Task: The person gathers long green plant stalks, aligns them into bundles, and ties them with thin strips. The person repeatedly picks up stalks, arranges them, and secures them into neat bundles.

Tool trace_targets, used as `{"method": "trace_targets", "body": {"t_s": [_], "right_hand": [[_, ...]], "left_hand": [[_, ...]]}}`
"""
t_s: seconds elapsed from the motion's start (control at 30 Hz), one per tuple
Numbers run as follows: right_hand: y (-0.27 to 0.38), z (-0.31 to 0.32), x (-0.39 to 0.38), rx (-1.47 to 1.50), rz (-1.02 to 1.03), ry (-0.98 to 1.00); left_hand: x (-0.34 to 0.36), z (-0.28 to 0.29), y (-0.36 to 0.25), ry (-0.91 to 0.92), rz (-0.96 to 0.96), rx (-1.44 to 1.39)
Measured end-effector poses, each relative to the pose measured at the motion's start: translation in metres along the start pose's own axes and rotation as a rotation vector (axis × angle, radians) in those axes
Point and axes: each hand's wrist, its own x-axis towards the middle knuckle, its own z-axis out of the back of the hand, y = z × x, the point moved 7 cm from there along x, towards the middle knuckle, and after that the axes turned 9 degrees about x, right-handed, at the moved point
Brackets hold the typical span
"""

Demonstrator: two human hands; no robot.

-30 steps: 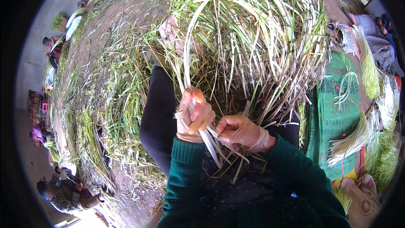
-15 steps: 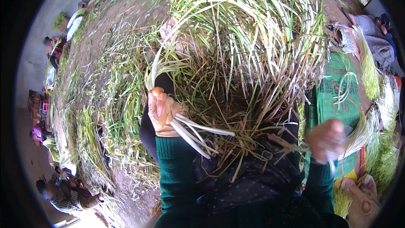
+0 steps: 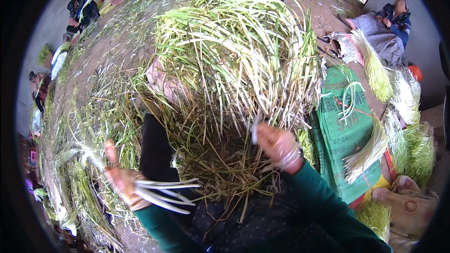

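Note:
My left hand [image 3: 124, 185] is closed around a few white-stemmed leafy stalks [image 3: 166, 192], possibly garlic greens. Their white ends point right, over my dark trouser leg; the leafy ends blur on the other side. My right hand [image 3: 277, 147] reaches toward the base of a big heap of the same stalks [image 3: 239, 51], its fingers curled. A small whitish thing [image 3: 255, 129] shows at its fingertips, too blurred to name. Loose dry stems and leaves [image 3: 234, 173] cover my lap below the heap.
A green woven sack [image 3: 344, 131] lies on the right, with a bundle of pale stalks [image 3: 368, 152] on it. More bundles [image 3: 417, 150] lie beyond it. A person [image 3: 396, 23] sits at the far right, others along the left wall. Scattered leaves [image 3: 108, 103] litter the floor.
My left hand has moved left and down with its stalks. My right hand has swung from beside the green sack to the heap's base. The whole view has shifted.

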Motion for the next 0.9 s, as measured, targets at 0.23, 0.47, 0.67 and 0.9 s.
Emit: {"method": "trace_targets", "body": {"t_s": [0.23, 0.47, 0.67, 0.9], "right_hand": [[-0.039, 0.035, 0.056, -1.076, -0.162, -0.03], [0.022, -0.003, 0.025, -0.622, 0.256, -0.03], [0.05, -0.051, 0.0, -0.65, 0.425, 0.045], [0.017, -0.048, -0.002, -0.485, 0.288, 0.182]], "left_hand": [[0.014, 0.047, 0.115, -0.222, 0.116, 0.428], [0.026, -0.007, 0.172, -0.495, 0.303, 0.922], [0.05, 0.0, 0.21, -0.598, 0.404, 1.305], [0.049, 0.007, 0.206, -0.602, 0.348, 1.277]]}}
